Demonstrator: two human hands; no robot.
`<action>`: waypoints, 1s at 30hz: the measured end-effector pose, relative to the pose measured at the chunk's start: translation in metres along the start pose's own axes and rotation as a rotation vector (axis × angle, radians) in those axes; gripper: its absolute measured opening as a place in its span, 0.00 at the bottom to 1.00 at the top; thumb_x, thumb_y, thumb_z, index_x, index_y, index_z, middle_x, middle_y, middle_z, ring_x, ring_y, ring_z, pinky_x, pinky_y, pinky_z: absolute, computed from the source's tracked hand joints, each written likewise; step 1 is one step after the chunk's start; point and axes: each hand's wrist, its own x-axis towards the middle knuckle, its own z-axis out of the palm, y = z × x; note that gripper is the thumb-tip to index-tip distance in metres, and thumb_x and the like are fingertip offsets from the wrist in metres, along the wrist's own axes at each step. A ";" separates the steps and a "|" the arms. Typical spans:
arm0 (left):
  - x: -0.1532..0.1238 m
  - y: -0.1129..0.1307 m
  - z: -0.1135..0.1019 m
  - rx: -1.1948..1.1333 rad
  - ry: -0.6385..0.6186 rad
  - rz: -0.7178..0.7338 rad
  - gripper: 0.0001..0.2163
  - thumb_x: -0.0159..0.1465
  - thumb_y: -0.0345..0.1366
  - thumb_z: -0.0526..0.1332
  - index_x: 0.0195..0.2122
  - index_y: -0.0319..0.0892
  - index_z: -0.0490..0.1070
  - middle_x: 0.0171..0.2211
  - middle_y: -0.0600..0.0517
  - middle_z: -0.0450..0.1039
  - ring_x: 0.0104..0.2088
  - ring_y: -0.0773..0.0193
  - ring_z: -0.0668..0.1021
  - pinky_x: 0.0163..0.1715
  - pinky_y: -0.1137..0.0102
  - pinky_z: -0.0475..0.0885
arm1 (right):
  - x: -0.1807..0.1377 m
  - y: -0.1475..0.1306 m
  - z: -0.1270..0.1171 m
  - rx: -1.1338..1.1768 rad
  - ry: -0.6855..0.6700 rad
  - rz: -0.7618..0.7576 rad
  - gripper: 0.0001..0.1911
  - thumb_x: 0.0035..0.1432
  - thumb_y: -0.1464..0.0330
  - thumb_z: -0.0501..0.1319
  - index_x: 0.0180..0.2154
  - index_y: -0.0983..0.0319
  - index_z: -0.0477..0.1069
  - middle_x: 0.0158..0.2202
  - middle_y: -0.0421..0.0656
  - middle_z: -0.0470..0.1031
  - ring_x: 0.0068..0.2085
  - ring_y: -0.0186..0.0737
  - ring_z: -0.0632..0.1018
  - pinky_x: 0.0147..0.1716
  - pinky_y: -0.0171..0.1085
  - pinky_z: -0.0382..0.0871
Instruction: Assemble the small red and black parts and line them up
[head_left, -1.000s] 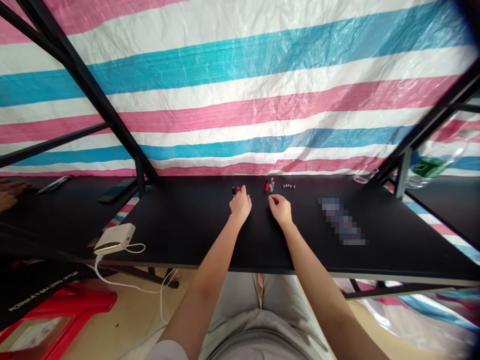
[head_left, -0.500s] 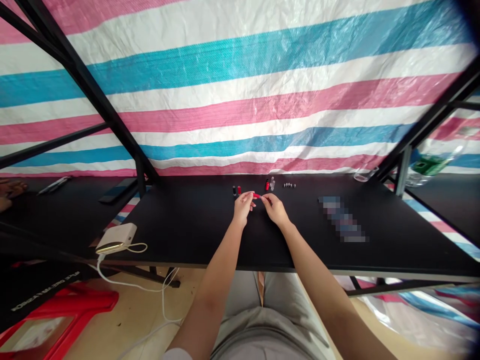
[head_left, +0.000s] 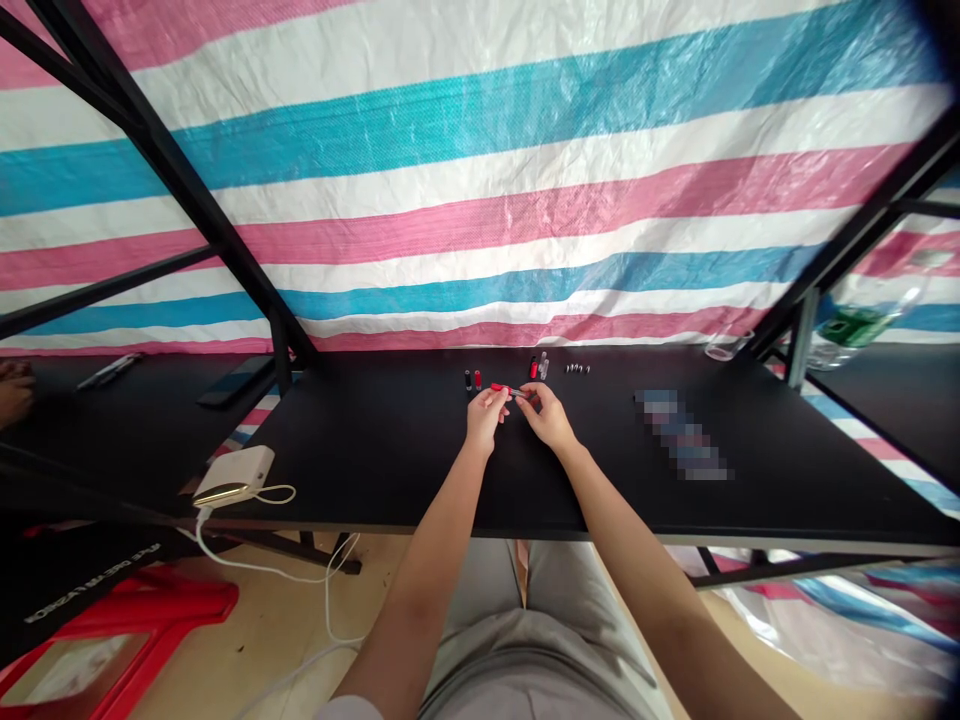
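Note:
My left hand (head_left: 484, 416) and my right hand (head_left: 549, 417) meet above the black table (head_left: 375, 450), both pinched on one small red part (head_left: 501, 388) held between their fingertips. The left fingers grip its red end; the right fingers grip a thin grey end I cannot make out. Just beyond the hands, two small black and red pieces (head_left: 472, 379) stand on the table. Another red piece and a clear one (head_left: 538, 367) stand farther right, next to a row of small dark metal bits (head_left: 577, 369).
A white power bank (head_left: 232, 474) with a white cable lies near the table's front left. A blurred strip (head_left: 681, 434) lies at right. A phone (head_left: 234, 380) and pens (head_left: 107, 370) rest on the left table, where another person's hand (head_left: 13, 392) shows. A striped tarp hangs behind.
My hands left the table top and came together. They have lifted a small red part and now hold it between them, slightly higher than half a second ago.

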 end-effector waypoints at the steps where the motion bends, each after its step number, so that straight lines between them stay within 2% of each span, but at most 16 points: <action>1: 0.000 0.000 0.000 0.000 -0.008 0.004 0.15 0.50 0.44 0.64 0.32 0.37 0.71 0.29 0.49 0.72 0.19 0.76 0.67 0.17 0.78 0.58 | 0.000 0.000 0.000 -0.003 0.004 -0.006 0.17 0.55 0.58 0.54 0.43 0.61 0.66 0.38 0.44 0.71 0.31 0.35 0.71 0.32 0.35 0.68; 6: -0.002 -0.003 0.001 0.032 -0.025 0.044 0.14 0.50 0.43 0.64 0.31 0.37 0.71 0.26 0.51 0.71 0.19 0.76 0.66 0.17 0.78 0.58 | 0.000 0.000 -0.002 -0.070 -0.015 -0.098 0.13 0.56 0.60 0.54 0.37 0.60 0.69 0.38 0.44 0.70 0.31 0.35 0.71 0.33 0.35 0.67; 10: -0.001 -0.004 0.000 0.036 0.014 0.069 0.14 0.50 0.44 0.64 0.31 0.37 0.71 0.24 0.52 0.70 0.18 0.76 0.66 0.17 0.78 0.58 | 0.000 0.002 -0.002 -0.242 -0.027 -0.067 0.09 0.54 0.63 0.57 0.34 0.59 0.70 0.38 0.43 0.71 0.32 0.35 0.71 0.35 0.36 0.64; 15: 0.001 -0.003 -0.001 0.003 0.081 0.084 0.15 0.50 0.44 0.64 0.30 0.36 0.70 0.23 0.53 0.68 0.17 0.77 0.65 0.16 0.78 0.56 | 0.000 0.006 -0.004 -0.426 0.044 0.128 0.06 0.51 0.67 0.57 0.32 0.60 0.70 0.32 0.42 0.71 0.36 0.39 0.72 0.36 0.37 0.62; 19: -0.001 -0.002 0.000 0.037 0.080 0.060 0.14 0.50 0.44 0.64 0.30 0.36 0.70 0.24 0.53 0.69 0.17 0.77 0.65 0.16 0.78 0.56 | 0.003 0.010 -0.012 -0.372 0.123 0.293 0.08 0.52 0.66 0.56 0.34 0.59 0.70 0.31 0.40 0.73 0.36 0.38 0.73 0.38 0.36 0.61; 23: -0.003 -0.002 0.003 0.090 0.068 0.067 0.13 0.50 0.43 0.64 0.30 0.37 0.70 0.25 0.51 0.70 0.21 0.73 0.70 0.19 0.77 0.62 | 0.014 0.014 -0.022 -0.339 0.184 0.403 0.10 0.51 0.66 0.56 0.37 0.58 0.71 0.33 0.38 0.75 0.37 0.38 0.73 0.38 0.37 0.60; 27: -0.003 -0.005 0.005 0.122 0.019 0.114 0.14 0.51 0.44 0.63 0.31 0.38 0.71 0.27 0.49 0.71 0.28 0.68 0.74 0.21 0.77 0.65 | 0.031 0.017 -0.025 -0.366 0.172 0.492 0.09 0.51 0.66 0.58 0.35 0.58 0.72 0.35 0.39 0.76 0.38 0.40 0.73 0.40 0.39 0.59; 30: -0.003 -0.009 0.005 0.157 -0.008 0.153 0.14 0.51 0.44 0.63 0.32 0.38 0.71 0.28 0.49 0.71 0.29 0.67 0.74 0.21 0.76 0.67 | 0.041 0.019 -0.022 -0.414 0.119 0.530 0.08 0.51 0.64 0.58 0.33 0.58 0.72 0.34 0.40 0.76 0.39 0.41 0.73 0.42 0.41 0.58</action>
